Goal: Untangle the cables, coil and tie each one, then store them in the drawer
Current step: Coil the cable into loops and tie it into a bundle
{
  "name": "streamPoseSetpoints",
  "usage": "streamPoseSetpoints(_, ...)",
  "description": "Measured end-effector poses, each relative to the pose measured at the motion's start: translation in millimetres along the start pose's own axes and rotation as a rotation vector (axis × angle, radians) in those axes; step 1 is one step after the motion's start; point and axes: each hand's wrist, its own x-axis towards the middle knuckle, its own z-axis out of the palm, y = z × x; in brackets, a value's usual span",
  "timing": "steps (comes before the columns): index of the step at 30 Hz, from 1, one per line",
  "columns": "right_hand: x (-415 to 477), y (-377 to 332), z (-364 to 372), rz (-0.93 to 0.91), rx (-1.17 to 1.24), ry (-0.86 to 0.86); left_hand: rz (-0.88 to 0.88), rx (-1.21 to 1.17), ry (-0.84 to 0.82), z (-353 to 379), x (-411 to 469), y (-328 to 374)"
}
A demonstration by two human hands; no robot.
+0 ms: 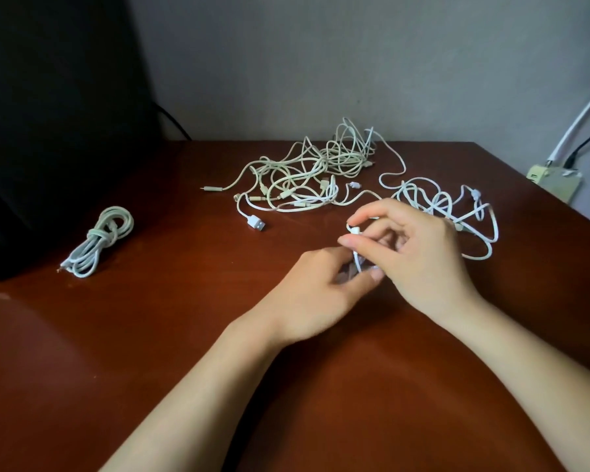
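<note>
Both forearms reach in from the bottom of the frame over the brown desk (pixel 184 335). At centre the left hand (pixel 324 294) curls round the lower run of a white cable (pixel 357 262), though blur hides the exact grip. Just above it, the right hand (pixel 419 253) pinches that cable's plug end between thumb and forefinger. The rest of the cable sprawls in loose loops right of centre.

This looks like the start of coiling number two: the next move needs slack drawn in steadily, clear of the cream tangle (pixel 307 178) at upper centre. One tied bundle (pixel 96 240) sits finished at centre left, by a dark shape (pixel 48 97). A power strip (pixel 552 180) sits at the right edge. No drawer in view.
</note>
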Motion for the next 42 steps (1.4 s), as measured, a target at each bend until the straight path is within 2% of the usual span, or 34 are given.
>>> streamPoseSetpoints(4,3,4,1,-0.018,-0.036,0.003,0.013,0.059,0.045,0,4,-6)
streamPoseSetpoints(10,5,6,-2,-0.148,-0.131,0.053,-0.049,-0.233,0.149,-9,9,-11)
streamPoseSetpoints(12,5,7,-1,-0.090,-0.105,0.045,-0.042,-0.343,0.183,-12,11,-13)
streamPoseSetpoints(15,8,8,0,0.124,0.134,-0.020,-0.009,-0.419,0.188,-14,11,-14)
streamPoseSetpoints(18,9,6,0,0.141,0.219,-0.019,0.001,-0.446,0.197,-14,10,-13)
streamPoseSetpoints(22,9,0,-3,0.053,0.202,0.015,0.008,-0.509,0.238,-16,9,-11)
streamPoseSetpoints(27,7,-3,-3,-0.050,0.128,0.018,-0.011,-0.672,0.201,-19,10,-15)
streamPoseSetpoints(35,2,-3,-8,-0.393,-0.167,-0.006,-0.066,-0.770,0.242,-17,9,-16)
streamPoseSetpoints(42,1,2,-5,-0.443,-0.196,0.019,-0.069,-0.713,0.261,-15,10,-15)
